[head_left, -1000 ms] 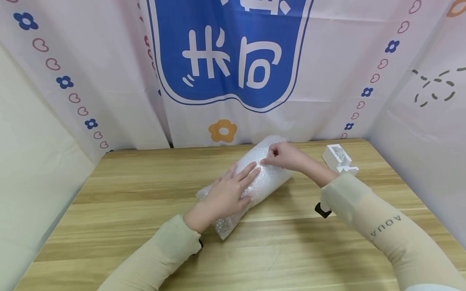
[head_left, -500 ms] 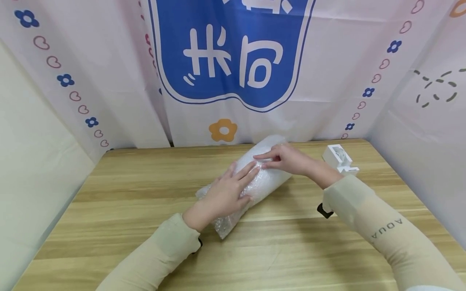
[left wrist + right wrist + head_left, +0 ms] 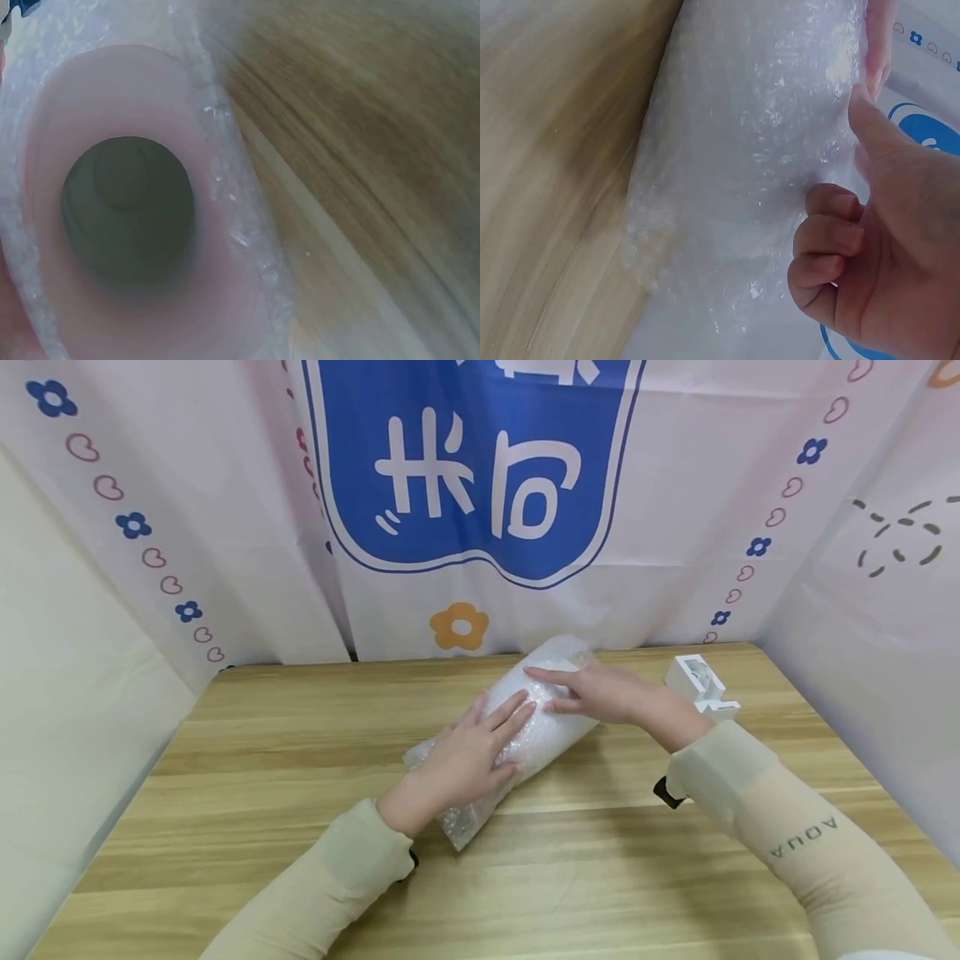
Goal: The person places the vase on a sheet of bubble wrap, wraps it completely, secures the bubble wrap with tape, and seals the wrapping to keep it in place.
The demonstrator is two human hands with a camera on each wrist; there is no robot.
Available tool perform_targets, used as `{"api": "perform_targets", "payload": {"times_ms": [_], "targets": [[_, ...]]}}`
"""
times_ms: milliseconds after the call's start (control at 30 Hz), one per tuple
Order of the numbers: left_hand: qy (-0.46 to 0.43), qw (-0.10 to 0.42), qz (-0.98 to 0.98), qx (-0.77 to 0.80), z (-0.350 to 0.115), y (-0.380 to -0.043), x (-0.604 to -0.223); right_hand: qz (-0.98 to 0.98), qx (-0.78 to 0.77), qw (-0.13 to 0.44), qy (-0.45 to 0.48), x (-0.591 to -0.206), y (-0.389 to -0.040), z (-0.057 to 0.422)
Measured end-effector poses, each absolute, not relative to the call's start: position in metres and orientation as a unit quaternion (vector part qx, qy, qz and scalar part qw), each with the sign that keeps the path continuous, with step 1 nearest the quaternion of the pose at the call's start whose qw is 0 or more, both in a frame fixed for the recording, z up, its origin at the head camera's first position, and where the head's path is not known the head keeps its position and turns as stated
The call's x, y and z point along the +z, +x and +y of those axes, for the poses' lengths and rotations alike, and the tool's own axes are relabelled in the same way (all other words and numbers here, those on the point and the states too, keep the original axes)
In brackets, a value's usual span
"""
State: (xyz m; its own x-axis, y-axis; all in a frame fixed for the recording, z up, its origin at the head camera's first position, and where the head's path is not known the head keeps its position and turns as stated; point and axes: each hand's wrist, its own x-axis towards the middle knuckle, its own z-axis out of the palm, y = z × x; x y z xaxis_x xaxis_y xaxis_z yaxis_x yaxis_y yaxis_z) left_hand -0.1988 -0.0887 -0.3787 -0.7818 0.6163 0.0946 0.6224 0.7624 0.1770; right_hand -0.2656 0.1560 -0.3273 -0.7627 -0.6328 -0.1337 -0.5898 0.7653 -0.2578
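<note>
A bubble-wrapped roll (image 3: pixel 555 727) lies diagonally on the wooden table in the head view, its loose film end toward the front left. My left hand (image 3: pixel 468 756) rests on its near part with fingers spread. Farther up, my right hand (image 3: pixel 603 693) touches the wrap with index finger and thumb extended and apart. In the right wrist view, the thumb (image 3: pixel 874 124) lies at the edge of the bubble wrap (image 3: pixel 735 150), while the other fingers are curled beside it. The left wrist view shows a pale pinkish ring with a dark round middle (image 3: pixel 127 214), surrounded by bubble wrap.
A small white tape dispenser (image 3: pixel 693 681) with a clear roll stands at the back right of the wooden table (image 3: pixel 262 793). Behind the table's back edge hangs a printed white cloth (image 3: pixel 255 527) with a blue emblem. Pale walls flank both sides.
My right index finger has straightened away from the thumb, and the hand has spread over the wrap, shifting slightly right. My left hand and the roll stay nearly in place.
</note>
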Motion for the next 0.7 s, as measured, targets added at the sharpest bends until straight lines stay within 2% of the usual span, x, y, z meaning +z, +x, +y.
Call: {"api": "perform_targets", "payload": {"times_ms": [267, 700], "targets": [[-0.322, 0.004, -0.940, -0.111, -0.090, -0.198, -0.378, 0.935, -0.108, 0.068, -0.330, -0.343, -0.249, 0.157], [-0.285, -0.005, -0.952, -0.111, -0.079, -0.192, -0.376, 0.921, -0.168, -0.050, -0.348, -0.365, -0.238, 0.166]]}}
